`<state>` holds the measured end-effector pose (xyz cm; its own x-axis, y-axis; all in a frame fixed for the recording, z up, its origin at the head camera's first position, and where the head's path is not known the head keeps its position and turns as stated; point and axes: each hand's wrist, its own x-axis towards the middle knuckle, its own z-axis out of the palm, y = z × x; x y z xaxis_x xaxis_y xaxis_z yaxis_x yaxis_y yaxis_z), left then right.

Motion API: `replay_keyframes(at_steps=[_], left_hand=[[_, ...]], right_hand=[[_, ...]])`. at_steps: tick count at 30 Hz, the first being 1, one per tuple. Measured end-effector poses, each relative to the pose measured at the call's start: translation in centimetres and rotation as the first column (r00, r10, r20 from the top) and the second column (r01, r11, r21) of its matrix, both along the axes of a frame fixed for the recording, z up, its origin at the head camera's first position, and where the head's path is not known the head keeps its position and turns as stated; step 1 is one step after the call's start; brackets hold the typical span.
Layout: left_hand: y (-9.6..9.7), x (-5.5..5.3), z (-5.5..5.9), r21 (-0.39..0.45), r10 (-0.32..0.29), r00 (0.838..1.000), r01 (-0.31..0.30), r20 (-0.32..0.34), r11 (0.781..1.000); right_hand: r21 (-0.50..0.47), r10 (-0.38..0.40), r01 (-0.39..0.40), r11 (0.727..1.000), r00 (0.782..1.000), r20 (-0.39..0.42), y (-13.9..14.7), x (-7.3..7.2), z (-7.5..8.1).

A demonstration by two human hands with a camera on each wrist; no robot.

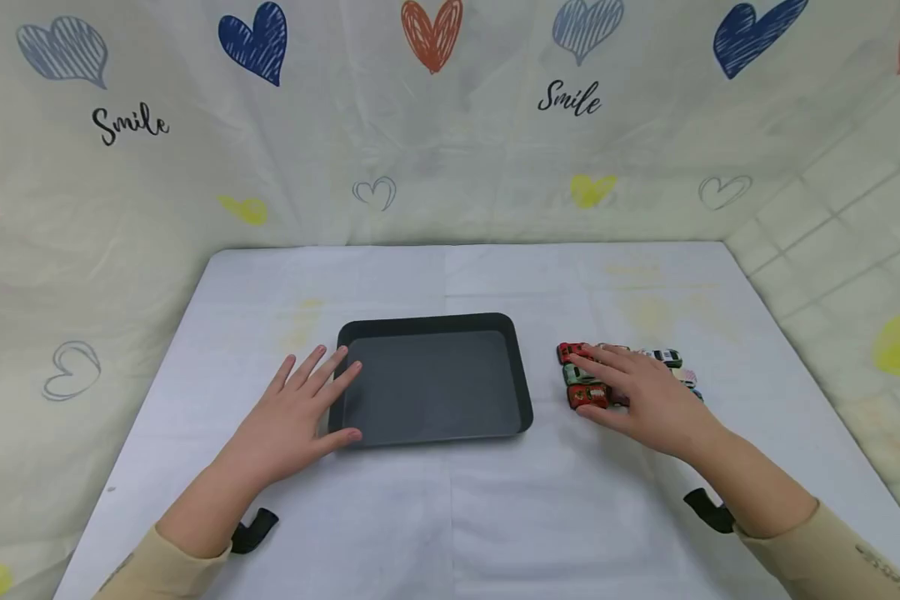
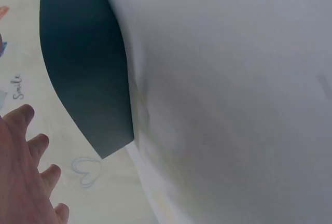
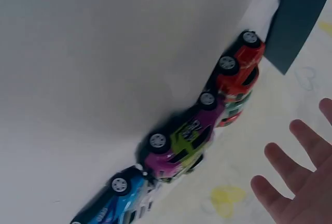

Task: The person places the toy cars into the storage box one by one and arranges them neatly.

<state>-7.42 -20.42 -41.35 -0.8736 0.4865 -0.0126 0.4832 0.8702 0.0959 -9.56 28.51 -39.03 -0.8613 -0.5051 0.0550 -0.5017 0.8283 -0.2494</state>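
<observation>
A dark grey rectangular tray (image 1: pixel 438 387) lies on the white-covered table. My left hand (image 1: pixel 292 417) is at its left side with fingers spread and straight, the fingertips over the rim; whether they touch it I cannot tell. To the tray's right sits a tight group of small toy cars in rows, among them a red car (image 1: pixel 588 396), a purple and green car (image 3: pixel 181 143) and a blue car (image 3: pixel 122 200). Above this group my right hand (image 1: pixel 648 404) is held with fingers extended, hiding several cars. The right wrist view shows a gap between its fingers and the cars.
The white tablecloth (image 1: pixel 450 517) spreads around the tray and cars. A pale curtain (image 1: pixel 465 133) printed with hearts and "Smile" hangs behind the table and along its sides. Black wrist straps (image 1: pixel 255 531) show under both forearms.
</observation>
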Motion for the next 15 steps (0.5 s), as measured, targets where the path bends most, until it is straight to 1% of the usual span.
replay_keyframes(at_steps=[6,11,15], left_hand=[[-0.3,0.3,-0.2,0.001,0.024,0.999,-0.024,0.025,1.000],[-0.5,0.4,-0.3,-0.005,0.039,0.999,-0.039,0.032,0.999],[-0.7,0.5,-0.3,-0.002,0.046,0.998,-0.046,0.033,0.999]], right_hand=[[-0.012,-0.039,0.040,0.999,0.996,0.081,1.0,-1.3,-0.1],[-0.034,-0.047,0.053,0.998,0.985,0.165,1.5,-2.3,-0.1],[-0.021,-0.062,0.068,0.997,0.976,0.207,1.7,-3.3,-0.1]])
